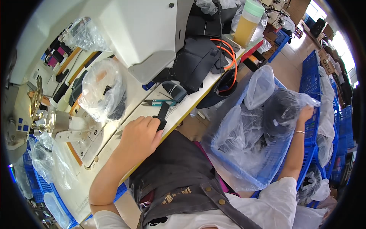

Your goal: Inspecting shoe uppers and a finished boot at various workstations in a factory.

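My left hand (pixel 142 134) is closed on a short black strip (pixel 163 113) at the table's front edge. Just beyond it lie teal-handled thread snips (pixel 164 102) and a small black fabric piece (pixel 174 91). On my right, my right hand (pixel 305 113) grips the gathered corner of a clear plastic bag (pixel 284 110) with dark, rounded contents that I cannot make out. That bag rests at the far right part of a blue plastic crate (pixel 275 162), which is lined with clear film and holds more plastic bags (pixel 238 133).
A white sewing machine (pixel 141 34) stands over the table (pixel 110 147). Left of it sits a clear bag (pixel 102 89) of dark pieces. Black fabric pieces (pixel 198 61), an orange cord (pixel 233 57) and a yellow-liquid bottle (pixel 247 28) lie farther back. Stacked blue crates (pixel 310 82) stand right.
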`<state>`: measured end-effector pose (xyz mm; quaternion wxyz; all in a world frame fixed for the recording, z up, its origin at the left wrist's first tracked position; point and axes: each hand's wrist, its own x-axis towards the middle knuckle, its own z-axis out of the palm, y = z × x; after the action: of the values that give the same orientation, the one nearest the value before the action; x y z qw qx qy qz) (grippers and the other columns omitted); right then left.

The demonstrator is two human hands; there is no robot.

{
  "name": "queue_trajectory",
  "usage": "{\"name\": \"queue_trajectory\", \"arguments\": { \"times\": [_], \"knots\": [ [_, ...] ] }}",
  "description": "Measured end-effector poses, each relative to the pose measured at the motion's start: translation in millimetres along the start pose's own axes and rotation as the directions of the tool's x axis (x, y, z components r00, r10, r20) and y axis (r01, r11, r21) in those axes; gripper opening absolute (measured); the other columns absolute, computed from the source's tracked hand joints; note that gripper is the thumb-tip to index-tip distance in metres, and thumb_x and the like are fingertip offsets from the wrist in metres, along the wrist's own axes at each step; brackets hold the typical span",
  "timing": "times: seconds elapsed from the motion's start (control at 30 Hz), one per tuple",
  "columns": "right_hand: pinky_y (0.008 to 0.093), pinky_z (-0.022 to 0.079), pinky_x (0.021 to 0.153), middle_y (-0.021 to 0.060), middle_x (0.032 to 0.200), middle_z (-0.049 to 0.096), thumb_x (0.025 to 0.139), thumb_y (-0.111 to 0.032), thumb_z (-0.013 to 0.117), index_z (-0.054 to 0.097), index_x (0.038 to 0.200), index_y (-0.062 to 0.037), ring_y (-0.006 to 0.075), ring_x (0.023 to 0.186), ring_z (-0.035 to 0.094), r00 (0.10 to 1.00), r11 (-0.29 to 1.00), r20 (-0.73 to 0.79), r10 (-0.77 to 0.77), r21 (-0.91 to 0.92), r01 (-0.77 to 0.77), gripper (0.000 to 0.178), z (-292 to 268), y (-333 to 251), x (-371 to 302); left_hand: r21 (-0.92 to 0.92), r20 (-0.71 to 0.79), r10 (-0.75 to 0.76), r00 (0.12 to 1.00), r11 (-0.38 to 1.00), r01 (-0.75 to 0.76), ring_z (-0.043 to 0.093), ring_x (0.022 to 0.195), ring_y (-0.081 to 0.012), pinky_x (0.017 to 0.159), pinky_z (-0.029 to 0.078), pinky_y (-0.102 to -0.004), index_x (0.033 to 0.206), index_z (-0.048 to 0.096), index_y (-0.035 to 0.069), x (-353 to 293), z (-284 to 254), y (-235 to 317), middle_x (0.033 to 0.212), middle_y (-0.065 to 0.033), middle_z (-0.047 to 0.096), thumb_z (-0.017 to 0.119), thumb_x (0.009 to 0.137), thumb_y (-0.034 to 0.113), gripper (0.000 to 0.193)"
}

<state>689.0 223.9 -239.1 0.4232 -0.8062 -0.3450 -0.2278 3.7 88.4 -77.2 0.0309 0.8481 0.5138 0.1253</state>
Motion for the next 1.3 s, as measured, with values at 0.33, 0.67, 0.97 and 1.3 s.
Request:
{"name": "queue_trajectory", "arguments": {
  "times": [0.33, 0.67, 0.97, 1.3],
  "knots": [
    [0.0401, 0.028, 0.105, 0.0297, 0.133, 0.035, 0.081, -0.011, 0.050, 0.034, 0.130, 0.0052, 0.0408, 0.124, 0.035, 0.731, 0.970, 0.674, -0.105, -0.093, 0.224, 0.054, 70.5, 48.3, -118.0, -0.112, -0.303, 0.007, 0.953, 0.993, -0.043, 0.048, 0.105, -0.0368, 0.091, 0.037, -0.0449, 0.115, 0.049, 0.000, 0.4, 49.2, -23.9, 0.120, -0.0187, 0.048, 0.064, 0.071, 0.015, 0.048],
    [0.0446, 0.031, 0.102, 0.0184, 0.142, 0.029, 0.085, -0.018, 0.048, 0.028, 0.138, -0.0052, 0.0319, 0.132, 0.027, 0.767, 0.875, 0.630, -0.123, -0.295, 0.383, 0.058, 56.2, 18.1, -147.6, -0.164, -0.245, 0.040, 0.969, 0.983, -0.083, 0.051, 0.103, -0.0337, 0.089, 0.040, -0.0404, 0.108, 0.053, 0.000, -3.2, 52.4, -26.9, 0.115, -0.0160, 0.053, 0.065, 0.070, 0.009, 0.041],
    [0.0416, 0.033, 0.102, 0.0158, 0.141, 0.031, 0.087, -0.025, 0.048, 0.039, 0.129, -0.0039, 0.0307, 0.130, 0.029, 0.774, 0.853, 0.632, -0.039, -0.383, 0.355, 0.048, 55.0, 4.7, -143.8, -0.177, -0.245, 0.020, 0.969, 0.982, -0.065, 0.051, 0.102, -0.0342, 0.088, 0.040, -0.0412, 0.109, 0.053, 0.001, -2.5, 50.2, -27.3, 0.114, -0.0162, 0.053, 0.064, 0.069, 0.007, 0.041],
    [0.0460, 0.030, 0.102, 0.0154, 0.144, 0.027, 0.085, -0.028, 0.050, 0.021, 0.141, -0.0084, 0.0290, 0.133, 0.026, 0.761, 0.840, 0.648, -0.020, -0.402, 0.364, 0.066, 56.6, 14.1, -145.0, -0.176, -0.244, 0.014, 0.970, 0.983, -0.058, 0.051, 0.103, -0.0348, 0.089, 0.040, -0.0415, 0.108, 0.054, 0.001, -2.1, 51.6, -25.7, 0.114, -0.0160, 0.053, 0.064, 0.069, 0.007, 0.041]
  ]
}}
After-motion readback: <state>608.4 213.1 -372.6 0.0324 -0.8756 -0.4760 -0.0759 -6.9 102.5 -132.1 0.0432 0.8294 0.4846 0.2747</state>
